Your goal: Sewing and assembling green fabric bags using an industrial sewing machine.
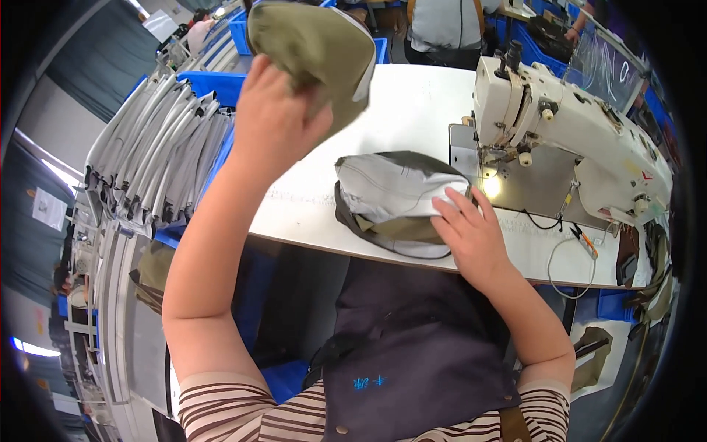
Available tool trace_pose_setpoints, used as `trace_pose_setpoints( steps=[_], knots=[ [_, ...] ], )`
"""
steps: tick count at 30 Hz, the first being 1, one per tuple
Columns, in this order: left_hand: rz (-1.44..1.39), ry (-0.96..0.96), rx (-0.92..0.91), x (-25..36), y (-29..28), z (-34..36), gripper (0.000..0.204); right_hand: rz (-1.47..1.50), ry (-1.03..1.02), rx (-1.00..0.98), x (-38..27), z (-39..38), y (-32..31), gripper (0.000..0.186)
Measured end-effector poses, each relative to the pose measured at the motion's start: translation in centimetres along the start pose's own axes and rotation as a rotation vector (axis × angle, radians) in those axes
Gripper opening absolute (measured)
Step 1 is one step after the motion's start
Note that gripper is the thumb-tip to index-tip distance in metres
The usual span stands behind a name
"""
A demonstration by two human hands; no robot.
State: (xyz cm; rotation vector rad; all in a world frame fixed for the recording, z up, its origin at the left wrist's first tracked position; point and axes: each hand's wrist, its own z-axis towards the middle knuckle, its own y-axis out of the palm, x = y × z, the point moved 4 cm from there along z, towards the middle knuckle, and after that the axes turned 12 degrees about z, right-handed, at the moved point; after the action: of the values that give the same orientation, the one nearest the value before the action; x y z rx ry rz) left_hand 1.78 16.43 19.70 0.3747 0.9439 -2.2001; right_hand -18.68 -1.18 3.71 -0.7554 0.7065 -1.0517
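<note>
I can see blue lettering (366,383) on the dark apron (427,401); ruler-like marks (294,197) along the front edge of the desk (412,92) are too small to read.

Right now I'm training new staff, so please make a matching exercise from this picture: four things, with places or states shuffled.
1. Bare left hand
2. Bare right hand
3. Cream metal sewing machine
4. Layered grey fabric pieces

A. Left of the white tabletop
B. Light shining underneath
C. Touching grey-and-olive fabric piece
D. Raised, gripping olive fabric piece

Pairs: 1-D, 2-C, 3-B, 4-A
</note>
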Motion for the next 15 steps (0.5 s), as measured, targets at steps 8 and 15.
trace_pose_setpoints(
  steps=[8,15],
  knots=[
    [-0.353,0.174,-0.487,9.2,3.6,-9.0,0.027,-0.022,0.083,0.042,0.7,-0.6,-0.5,0.024],
    [-0.647,-0.043,-0.526,9.8,4.2,-10.8,0.035,0.171,0.110,0.165,1.9,-0.3,-2.7,0.026]
  ],
)
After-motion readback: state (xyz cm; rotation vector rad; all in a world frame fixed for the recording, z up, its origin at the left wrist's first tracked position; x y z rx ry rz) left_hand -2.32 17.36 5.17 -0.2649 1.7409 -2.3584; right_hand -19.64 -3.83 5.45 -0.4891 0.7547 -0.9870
